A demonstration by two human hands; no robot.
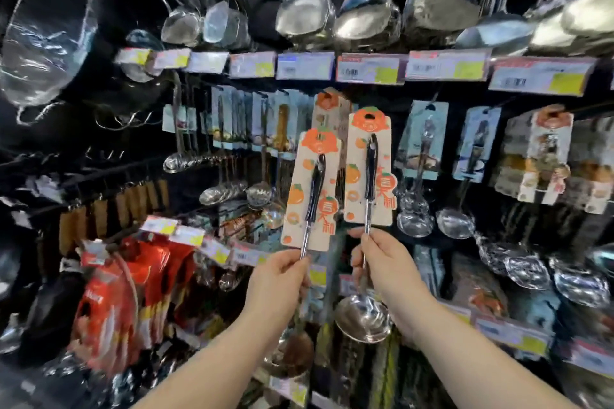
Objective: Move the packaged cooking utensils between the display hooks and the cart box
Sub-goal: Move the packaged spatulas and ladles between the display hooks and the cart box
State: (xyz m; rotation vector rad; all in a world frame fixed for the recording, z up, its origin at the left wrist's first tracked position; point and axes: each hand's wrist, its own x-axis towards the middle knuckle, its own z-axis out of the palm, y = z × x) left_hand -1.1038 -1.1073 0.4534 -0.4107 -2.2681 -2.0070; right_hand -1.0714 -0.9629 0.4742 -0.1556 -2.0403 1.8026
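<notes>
**A:** Where are the packaged utensils sitting?

**B:** I'm holding both up just below the hanging card point(328, 103) on the display. The left utensil point(315, 189) is lower and to that card's left, and the right ladle point(370, 169) is just to its right.

**A:** And the fingers?

**B:** My left hand point(279, 279) is curling round the steel shaft under its cardboard. My right hand point(382, 262) is pinching the other shaft the same way.

**A:** How are they handling?

**B:** I'm judging them stiff, bowl-heavy and slick, and the cardboard flimsy. So I'm gripping the shafts, never the cardboard.
</notes>
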